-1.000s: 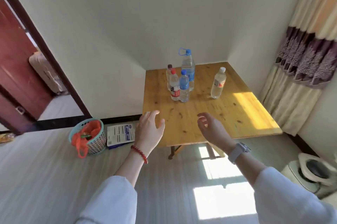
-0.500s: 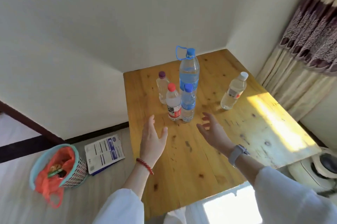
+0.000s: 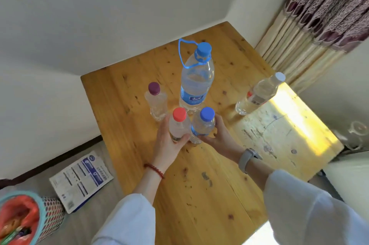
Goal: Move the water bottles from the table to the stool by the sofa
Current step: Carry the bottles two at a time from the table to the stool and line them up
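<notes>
Several water bottles stand on a wooden table (image 3: 209, 195). My left hand (image 3: 166, 145) wraps around the red-capped bottle (image 3: 178, 123). My right hand (image 3: 216, 137) wraps around the small blue-capped bottle (image 3: 203, 123) right beside it. Behind them stands a tall blue-capped bottle (image 3: 196, 81) with a blue carry loop. A purple-capped bottle (image 3: 156, 101) is to the left, and a white-capped bottle (image 3: 259, 95) stands apart on the right. The stool and sofa are out of view.
White walls meet behind the table, and a curtain (image 3: 319, 15) hangs at the right. On the floor to the left lie a printed packet (image 3: 79, 181) and a teal basket (image 3: 26, 218) holding an orange bag. A white appliance (image 3: 357, 133) sits past the table's right edge.
I have come closer to the table. Both hands went forward from open in the air and closed around the red-capped and small blue-capped bottles.
</notes>
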Motion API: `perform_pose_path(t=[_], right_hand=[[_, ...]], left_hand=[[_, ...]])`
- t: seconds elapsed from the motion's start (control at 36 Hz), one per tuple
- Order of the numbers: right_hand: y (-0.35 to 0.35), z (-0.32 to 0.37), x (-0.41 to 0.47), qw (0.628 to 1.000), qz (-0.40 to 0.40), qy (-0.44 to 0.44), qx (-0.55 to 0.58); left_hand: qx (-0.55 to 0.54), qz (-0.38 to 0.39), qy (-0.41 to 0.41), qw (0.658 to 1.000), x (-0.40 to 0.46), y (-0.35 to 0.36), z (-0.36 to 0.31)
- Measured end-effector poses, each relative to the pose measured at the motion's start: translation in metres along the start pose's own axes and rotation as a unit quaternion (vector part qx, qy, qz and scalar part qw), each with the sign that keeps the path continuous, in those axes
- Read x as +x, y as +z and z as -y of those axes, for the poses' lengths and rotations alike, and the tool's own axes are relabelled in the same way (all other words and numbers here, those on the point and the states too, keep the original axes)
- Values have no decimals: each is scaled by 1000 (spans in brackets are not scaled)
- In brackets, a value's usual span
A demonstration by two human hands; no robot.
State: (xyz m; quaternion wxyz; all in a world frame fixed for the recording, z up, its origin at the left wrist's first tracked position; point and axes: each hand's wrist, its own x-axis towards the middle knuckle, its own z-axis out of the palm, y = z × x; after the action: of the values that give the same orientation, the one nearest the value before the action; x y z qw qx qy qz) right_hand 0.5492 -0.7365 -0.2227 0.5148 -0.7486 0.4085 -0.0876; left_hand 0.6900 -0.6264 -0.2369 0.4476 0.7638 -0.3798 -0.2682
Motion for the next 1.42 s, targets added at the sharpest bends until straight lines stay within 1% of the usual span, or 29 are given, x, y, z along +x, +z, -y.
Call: perform_pose_path(t=[0.08, 0.22, 0.28, 0.39, 0.47, 0.58, 0.69, 0.78, 0.89, 1.0, 1.06, 1.08, 1.17, 1.22, 1.31, 1.36, 1.42], right_hand=[[0, -3, -3, 999, -23, 0, 22], [-4, -11, -26, 995, -61, 21, 72], [-9, -17, -47, 991, -85, 34, 98], [-23, -34, -102, 976, -159, 70, 134], [-41, -52, -151, 965, -203, 87, 141], [-71, -76, -227, 956, -240, 111, 126], [-96, -108, -322, 940, -294, 135, 109], [-108, -139, -404, 917, -342, 168, 113], [-117, -181, -517, 865, -425, 229, 139], [-117, -221, -626, 798, -509, 286, 151], [-117, -236, -679, 760, -546, 314, 162], [-117, -242, -698, 748, -555, 324, 167], [-118, -264, -767, 692, -606, 351, 174], [-117, -280, -814, 639, -652, 363, 186], [-116, -303, -877, 558, -715, 366, 210], [-118, -320, -916, 512, -747, 366, 216], [-123, -338, -955, 475, -768, 372, 216]], left_hand=[[-18, 4, 25, 1000, 6, 2, 2], [4, -37, 41, 998, -3, 12, -3], [-4, -21, 40, 999, -13, 19, -7], [-38, 19, 37, 998, -44, 40, -28], [-72, 65, 52, 994, -73, 64, -50], [-76, 158, 67, 982, -119, 111, -75], [-57, 246, 100, 962, -178, 170, -112], [-60, 321, 126, 937, -236, 219, -140], [-41, 407, 179, 895, -328, 292, -178], [-9, 487, 218, 846, -424, 359, -209], [0, 524, 242, 817, -471, 390, -222], [5, 536, 253, 805, -488, 401, -226], [8, 591, 286, 754, -551, 442, -247], [9, 628, 321, 709, -596, 472, -261], [18, 670, 349, 654, -662, 517, -281], [24, 691, 369, 621, -706, 551, -291], [34, 711, 379, 591, -751, 584, -302]])
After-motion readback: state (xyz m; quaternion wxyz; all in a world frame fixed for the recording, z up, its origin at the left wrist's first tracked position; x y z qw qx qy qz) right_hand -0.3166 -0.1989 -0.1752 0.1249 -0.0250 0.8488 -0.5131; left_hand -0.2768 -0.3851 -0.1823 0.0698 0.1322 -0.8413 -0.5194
